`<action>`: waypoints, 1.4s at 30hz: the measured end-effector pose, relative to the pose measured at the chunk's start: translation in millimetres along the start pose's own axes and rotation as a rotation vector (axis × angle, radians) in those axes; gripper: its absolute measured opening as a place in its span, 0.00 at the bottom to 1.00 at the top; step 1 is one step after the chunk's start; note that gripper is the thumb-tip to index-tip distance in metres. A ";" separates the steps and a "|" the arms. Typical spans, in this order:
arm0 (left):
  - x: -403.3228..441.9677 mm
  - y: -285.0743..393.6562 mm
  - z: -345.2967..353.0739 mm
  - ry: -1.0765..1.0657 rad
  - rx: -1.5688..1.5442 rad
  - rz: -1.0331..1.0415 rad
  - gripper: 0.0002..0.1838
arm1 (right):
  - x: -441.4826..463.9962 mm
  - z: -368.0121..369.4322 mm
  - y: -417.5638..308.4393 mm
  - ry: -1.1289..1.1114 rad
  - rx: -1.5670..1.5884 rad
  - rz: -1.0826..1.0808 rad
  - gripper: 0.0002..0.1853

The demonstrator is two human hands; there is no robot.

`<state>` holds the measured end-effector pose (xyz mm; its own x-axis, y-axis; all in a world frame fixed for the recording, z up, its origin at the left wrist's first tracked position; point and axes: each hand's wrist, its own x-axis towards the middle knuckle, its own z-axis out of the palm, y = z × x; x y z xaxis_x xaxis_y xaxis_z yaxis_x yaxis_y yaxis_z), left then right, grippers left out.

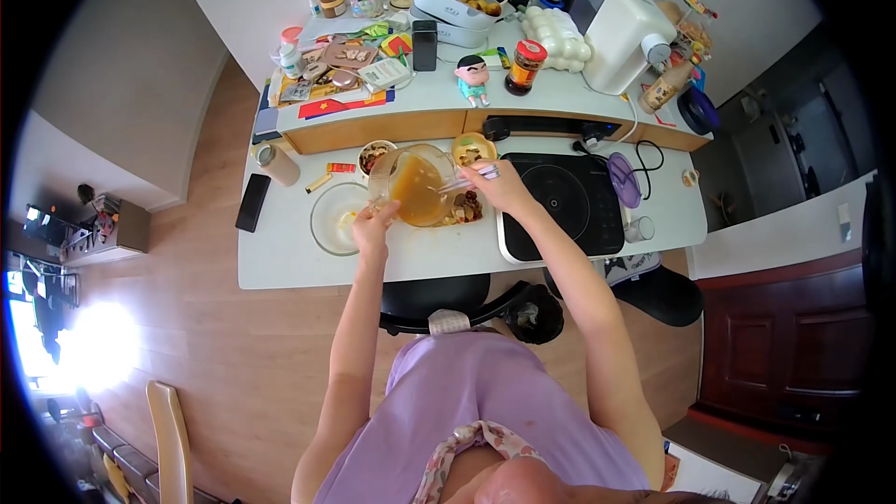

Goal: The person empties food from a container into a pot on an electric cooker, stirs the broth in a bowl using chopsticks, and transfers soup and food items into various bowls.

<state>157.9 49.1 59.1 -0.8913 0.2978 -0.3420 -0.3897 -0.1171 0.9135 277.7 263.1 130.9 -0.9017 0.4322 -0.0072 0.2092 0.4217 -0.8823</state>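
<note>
Near mid-frame, slightly left of centre, a glass bowl (382, 181) with cloudy brown liquid (411, 196) is held between the two hands over the white table (429, 259). Its mouth faces the camera; whether its base touches the table cannot be told.

Step in hand (judged): working the liquid with a utensil while the other hand steadies the bowl; stirring seems likely. The next move, as judged, calls for a firm rim grip on one side and short, controlled strokes on the other, as a spill could reach the neighbouring things.

Left hand (375, 226): at the bowl's lower left, fingers drawn together, pinching the rim. Exact thumb placement too small to tell.

Right hand (495, 189): at the bowl's right, fingers curled closed around a slim utensil (457, 185), probably chopsticks, angled toward the liquid. Tip contact unclear.

Nearby: second bowl (327, 217), clear, with a little pale residue, just to the left; red-brown pieces (469, 207) just to the lower right; black cooktop (555, 201) further right in the frame.
</note>
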 end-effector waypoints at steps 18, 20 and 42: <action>22.8 -2.1 4.7 -0.019 0.064 0.052 0.10 | -34.6 -44.4 -9.6 0.113 0.259 0.057 0.13; 27.8 -4.2 0.8 -0.007 0.072 0.049 0.11 | -32.8 -41.2 9.2 0.102 0.219 0.079 0.13; -60.7 -0.6 9.1 -0.329 -0.121 -0.349 0.15 | -161.2 -87.2 21.0 0.766 0.601 -0.177 0.19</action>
<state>214.4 39.8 81.3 -0.5896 0.6198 -0.5179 -0.6936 -0.0599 0.7179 460.5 271.8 154.6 -0.3684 0.8904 0.2673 -0.3225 0.1472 -0.9350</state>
